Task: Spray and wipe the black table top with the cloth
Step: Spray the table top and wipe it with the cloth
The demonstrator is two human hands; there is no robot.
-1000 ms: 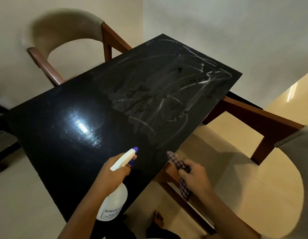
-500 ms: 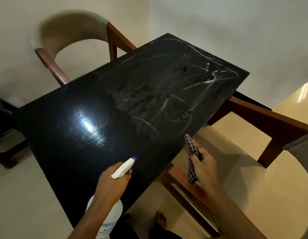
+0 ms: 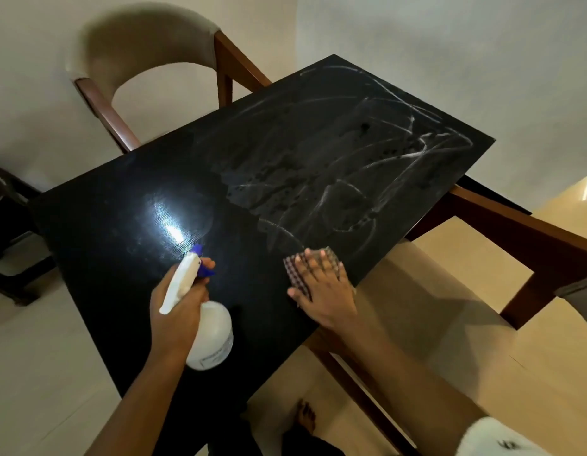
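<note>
The black table top [image 3: 127, 232] fills the middle of the view, with whitish wipe streaks [image 3: 351, 179] over its far right half and a bright light glare near its centre. My left hand [image 3: 177, 307] grips a white spray bottle [image 3: 209, 334] with a blue nozzle, held over the near part of the table and aimed away from me. My right hand [image 3: 321, 287] lies flat with spread fingers on a checked cloth [image 3: 297, 271], pressing it onto the table near the right edge.
A beige-backed wooden chair [image 3: 147, 37] stands at the table's far left side. Another wooden chair [image 3: 502, 232] with a cream seat sits on the right, against the table edge. My bare foot [image 3: 306, 416] shows on the pale floor below.
My right hand carried the cloth from beside the table's edge up onto the top and flattened on it. My left hand moved the bottle forward over the table.
</note>
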